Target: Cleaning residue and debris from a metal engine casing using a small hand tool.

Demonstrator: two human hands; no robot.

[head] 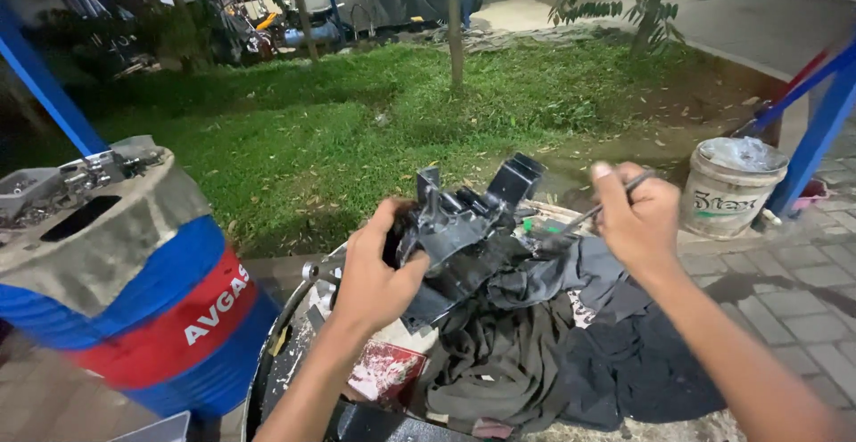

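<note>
Outdoors at dusk, grass point(357, 130) filling the upper half of the view and grey paving point(802, 290) off at 3 o'clock. Work surface is a round drum top point(276, 362) at 6 o'clock, mostly buried under dark rags point(535, 344).

Left hand point(374, 272) is clamped around a black metal engine part point(464, 228), thumb across its near face and fingers curled behind, holding it up just above the rags, pretty much dead centre. Right hand point(637, 214) sits at about 2 o'clock from the part, closed in a fist around a thin metal tool point(580, 221) whose tip points at the part's right side; can't tell if it actually touches.

Containers: a blue and red drum point(143, 308) at 9 o'clock with a small tray point(27, 190) and sockets point(98, 170) on its dusty lid. At 3 o'clock a white bucket point(727, 201) stands on the paving, something pale and crumpled stuffed in the top point(744, 152); can't tell what it is.
</note>
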